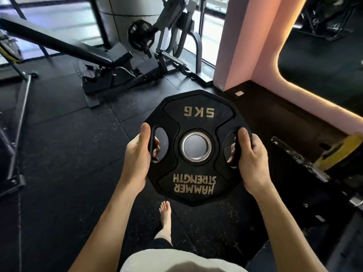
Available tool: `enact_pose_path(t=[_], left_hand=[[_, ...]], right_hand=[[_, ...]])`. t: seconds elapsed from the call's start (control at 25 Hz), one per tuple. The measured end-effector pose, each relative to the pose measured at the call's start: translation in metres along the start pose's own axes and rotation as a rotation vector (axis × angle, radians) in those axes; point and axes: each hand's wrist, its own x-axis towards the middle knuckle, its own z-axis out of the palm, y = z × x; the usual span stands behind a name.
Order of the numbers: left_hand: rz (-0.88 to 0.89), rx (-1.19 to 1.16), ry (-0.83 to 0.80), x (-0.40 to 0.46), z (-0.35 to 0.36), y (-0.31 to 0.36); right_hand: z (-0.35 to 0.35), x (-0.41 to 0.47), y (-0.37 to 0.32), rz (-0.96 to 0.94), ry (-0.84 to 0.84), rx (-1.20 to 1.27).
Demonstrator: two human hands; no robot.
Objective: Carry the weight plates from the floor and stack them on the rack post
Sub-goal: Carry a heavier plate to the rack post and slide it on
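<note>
**Item: 5 kg weight plate, carried in both hands**

Black rubber-coated weight plate (197,148), many-sided rim, steel-ringed centre hole, two oval grip slots. Gold lettering reads "5KG" and "HAMMER STRENGTH", upside down from the wearer's view. Held flat-face-up in front of the body, clear of the floor, above the black rubber floor tiles (64,146).

Left hand (138,154): closed around the plate's left rim, thumb lying along the top face, fingers (156,145) curled up through the left slot.

Right hand (252,156): closed around the right rim in the same way, thumb on top, fingertips showing through the right slot.

Bare foot (165,214): on the tiles directly below the plate's near edge.

Surroundings: adjustable bench (64,47) with black padding, far left of the floor; plate-loaded machine (172,36) beyond it, one black plate (140,34) mounted on its peg; pink wall (261,46) at right; equipment base with yellow part (339,152) at the right edge, blurred
</note>
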Motion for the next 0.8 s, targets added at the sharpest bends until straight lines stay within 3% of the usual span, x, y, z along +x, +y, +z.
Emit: enact_pose_path(t=[0.36,0.8], left_hand=[[0.049,0.056,-0.211,0.285,0.064,0.047],[0.085,0.078,-0.396,0.564,0.233,0.08]], right_hand=[[0.108,0.221,-0.007,0.052,0.17,0.026],[0.145,0.508,0.006,0.069,0.333,0.085]])
